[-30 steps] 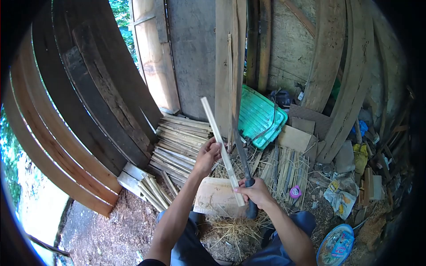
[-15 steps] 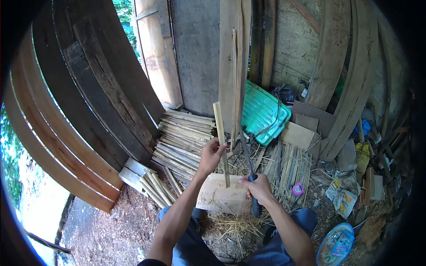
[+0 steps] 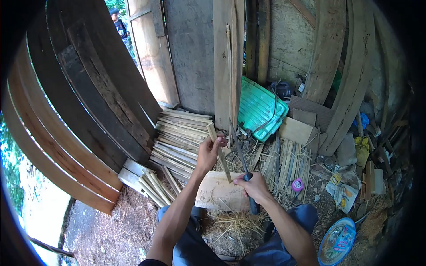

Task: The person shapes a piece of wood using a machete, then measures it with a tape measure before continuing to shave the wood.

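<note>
One strip [image 3: 225, 166], pinched by the left hand [image 3: 208, 155], slants toward the right hand [image 3: 257, 186] gripping a knife [image 3: 241, 155].

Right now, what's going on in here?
The person's left hand holds a wooden strip at a slant over a board, and the right hand grips a long knife by its dark handle. The strip's lower end is close to the right hand; I can't tell whether they touch. More strips lie piled ahead on the left.
</note>
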A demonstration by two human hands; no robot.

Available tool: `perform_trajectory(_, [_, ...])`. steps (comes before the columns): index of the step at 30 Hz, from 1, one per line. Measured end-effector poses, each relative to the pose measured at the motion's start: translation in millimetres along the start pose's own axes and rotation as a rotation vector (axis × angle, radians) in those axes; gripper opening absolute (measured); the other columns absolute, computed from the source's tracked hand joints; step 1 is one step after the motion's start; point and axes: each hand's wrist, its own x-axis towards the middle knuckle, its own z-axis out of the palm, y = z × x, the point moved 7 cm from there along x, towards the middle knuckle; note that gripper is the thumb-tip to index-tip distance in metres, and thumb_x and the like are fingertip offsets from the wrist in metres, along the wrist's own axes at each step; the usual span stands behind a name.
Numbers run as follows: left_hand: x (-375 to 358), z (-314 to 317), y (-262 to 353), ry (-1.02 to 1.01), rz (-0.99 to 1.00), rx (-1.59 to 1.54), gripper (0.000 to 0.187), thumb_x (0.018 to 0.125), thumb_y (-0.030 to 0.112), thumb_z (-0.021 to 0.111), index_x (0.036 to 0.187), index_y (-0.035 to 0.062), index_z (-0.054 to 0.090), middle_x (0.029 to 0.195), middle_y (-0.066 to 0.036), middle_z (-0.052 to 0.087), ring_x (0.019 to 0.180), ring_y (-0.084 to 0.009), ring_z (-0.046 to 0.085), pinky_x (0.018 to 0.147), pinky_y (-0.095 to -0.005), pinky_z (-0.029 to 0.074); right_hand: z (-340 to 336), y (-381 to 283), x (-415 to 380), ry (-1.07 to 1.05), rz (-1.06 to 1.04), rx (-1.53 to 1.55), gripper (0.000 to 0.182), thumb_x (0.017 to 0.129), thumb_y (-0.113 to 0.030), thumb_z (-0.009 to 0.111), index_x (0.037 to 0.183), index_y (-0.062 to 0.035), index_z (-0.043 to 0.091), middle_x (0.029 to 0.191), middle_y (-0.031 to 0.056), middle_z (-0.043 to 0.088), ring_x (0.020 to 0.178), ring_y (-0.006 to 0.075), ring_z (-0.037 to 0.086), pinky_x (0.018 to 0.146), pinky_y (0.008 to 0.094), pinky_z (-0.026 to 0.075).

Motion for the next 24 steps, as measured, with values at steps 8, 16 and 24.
perform_trajectory(8, [1,-1,7,0.061,0.082,-0.071,0.04,0.098,0.033,0.031,0.108,-0.0015,0.05,0.078,-0.003,0.047,0.075,-0.012,0.047,0.073,-0.027,0.041,3,-3,-4,0.003,0.021,-0.018,0.017,0.075,-0.008,0.068,0.083,0.0049,0.064,0.063,0.005,0.057,0.041,0.0091,0.048,0.037,0.0241,0.037])
perform_trajectory(16, [-1,-6,9,0.114,0.043,-0.247,0.054,0.097,0.045,0.023,0.107,-0.0004,0.051,0.079,-0.001,0.041,0.075,-0.0117,0.037,0.073,-0.0259,0.034,4,-4,-5,-0.006,0.004,-0.028,0.018,0.073,-0.009,0.069,0.083,0.0056,0.063,0.064,0.0058,0.059,0.042,0.0089,0.048,0.037,0.0239,0.038])
perform_trajectory(24, [-1,-8,13,0.137,0.065,-0.287,0.047,0.097,0.041,0.031,0.104,-0.0001,0.052,0.079,0.0,0.043,0.075,-0.0106,0.038,0.073,-0.0253,0.033,6,-5,-6,-0.024,0.013,-0.038,0.017,0.074,-0.008,0.067,0.083,0.0057,0.064,0.067,0.0075,0.062,0.042,0.0089,0.049,0.037,0.0237,0.038])
